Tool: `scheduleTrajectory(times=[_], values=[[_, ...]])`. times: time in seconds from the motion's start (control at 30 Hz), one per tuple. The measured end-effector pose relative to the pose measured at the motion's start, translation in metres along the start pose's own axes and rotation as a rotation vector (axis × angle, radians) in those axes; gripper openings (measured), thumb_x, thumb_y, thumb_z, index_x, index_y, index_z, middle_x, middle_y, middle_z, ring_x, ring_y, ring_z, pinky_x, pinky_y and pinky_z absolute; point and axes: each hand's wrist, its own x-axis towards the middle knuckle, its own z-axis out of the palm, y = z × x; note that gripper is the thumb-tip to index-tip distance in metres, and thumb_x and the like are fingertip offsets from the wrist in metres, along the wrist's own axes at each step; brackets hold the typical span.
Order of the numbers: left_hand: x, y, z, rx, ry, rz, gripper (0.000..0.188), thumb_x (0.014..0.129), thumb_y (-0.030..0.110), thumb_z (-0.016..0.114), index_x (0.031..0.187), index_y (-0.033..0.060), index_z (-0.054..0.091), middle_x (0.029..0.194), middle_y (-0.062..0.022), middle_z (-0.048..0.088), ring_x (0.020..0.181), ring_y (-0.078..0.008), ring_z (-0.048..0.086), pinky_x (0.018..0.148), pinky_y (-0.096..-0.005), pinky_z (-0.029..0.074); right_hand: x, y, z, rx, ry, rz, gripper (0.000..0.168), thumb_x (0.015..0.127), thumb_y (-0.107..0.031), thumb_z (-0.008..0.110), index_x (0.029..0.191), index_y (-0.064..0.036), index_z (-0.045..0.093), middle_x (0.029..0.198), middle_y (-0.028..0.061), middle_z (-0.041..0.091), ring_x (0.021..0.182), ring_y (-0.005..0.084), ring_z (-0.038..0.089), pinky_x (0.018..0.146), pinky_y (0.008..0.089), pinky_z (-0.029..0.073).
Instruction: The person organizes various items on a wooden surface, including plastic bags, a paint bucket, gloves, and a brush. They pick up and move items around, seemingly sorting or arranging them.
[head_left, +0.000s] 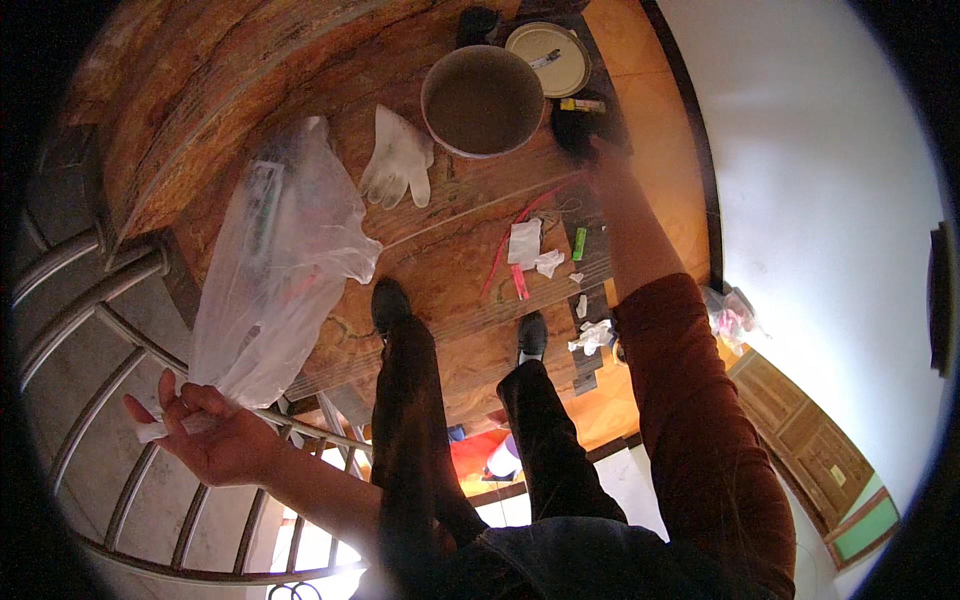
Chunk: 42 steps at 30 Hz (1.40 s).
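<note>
My left hand (217, 442) grips the gathered end of a translucent plastic bag (285, 277), which hangs over the stairs beside the railing and has some long items inside. A small white scrap pokes out between the fingers. My right hand (600, 161) reaches down at the stair's wall side and touches a dark object (574, 131); the fingers are blurred and their grip is hidden. Just above it lies a small yellow packet (583, 105). A whitish work glove (397, 161) lies on the step between the bag and an open round bucket (483, 101).
Metal railings (135, 322) curve along the left. A bucket lid (559, 60) bearing a small tube lies by the wall. Crumpled paper (592, 337), a green piece (579, 244), a pink piece (520, 281) and red cord (502, 247) litter the lower steps near my feet.
</note>
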Motion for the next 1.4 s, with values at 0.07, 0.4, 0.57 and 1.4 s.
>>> scheduleTrajectory(times=[0.07, 0.4, 0.57, 1.4], values=[[0.001, 0.000, 0.001, 0.053, -0.018, 0.023, 0.059, 0.086, 0.038, 0.041, 0.128, -0.0003, 0.026, 0.099, -0.0158, 0.055, 0.051, -0.0104, 0.035, 0.047, -0.0184, 0.031, 0.024, -0.001, -0.009, 0.056, -0.018, -0.031, 0.028, 0.067, -0.013, 0.071, 0.088, -0.009, 0.052, 0.079, 0.0085, 0.049, 0.064, 0.0199, 0.045, 0.049, 0.0313, 0.041], [-0.001, 0.000, 0.002, -0.175, -0.062, 0.016, 0.059, 0.087, 0.038, 0.039, 0.129, -0.0005, 0.024, 0.100, -0.0156, 0.055, 0.050, -0.0094, 0.034, 0.048, -0.0187, 0.031, 0.096, -0.013, -0.011, 0.166, -0.568, -0.318, 0.028, 0.068, -0.009, 0.069, 0.091, -0.006, 0.054, 0.090, 0.0094, 0.050, 0.078, 0.0219, 0.047, 0.061, 0.0344, 0.043], [-0.003, 0.005, 0.009, -0.595, -0.005, -0.262, 0.060, 0.086, 0.039, 0.040, 0.131, 0.0025, 0.023, 0.097, -0.0142, 0.056, 0.048, -0.0088, 0.032, 0.048, -0.0185, 0.030, 0.111, -0.015, -0.052, 0.061, -0.513, -0.346, 0.027, 0.069, -0.007, 0.068, 0.092, -0.005, 0.055, 0.095, 0.0097, 0.051, 0.086, 0.0233, 0.048, 0.069, 0.0364, 0.045], [-0.009, 0.006, 0.008, -0.018, -0.065, -0.020, 0.056, 0.088, 0.035, 0.034, 0.130, 0.0000, 0.022, 0.103, -0.0151, 0.053, 0.049, -0.0105, 0.032, 0.049, -0.0189, 0.031, -0.008, -0.035, 0.040, 0.137, -0.060, 0.089, 0.024, 0.071, -0.008, 0.066, 0.091, -0.011, 0.053, 0.096, 0.0066, 0.050, 0.082, 0.0258, 0.047, 0.055, 0.0348, 0.038]])
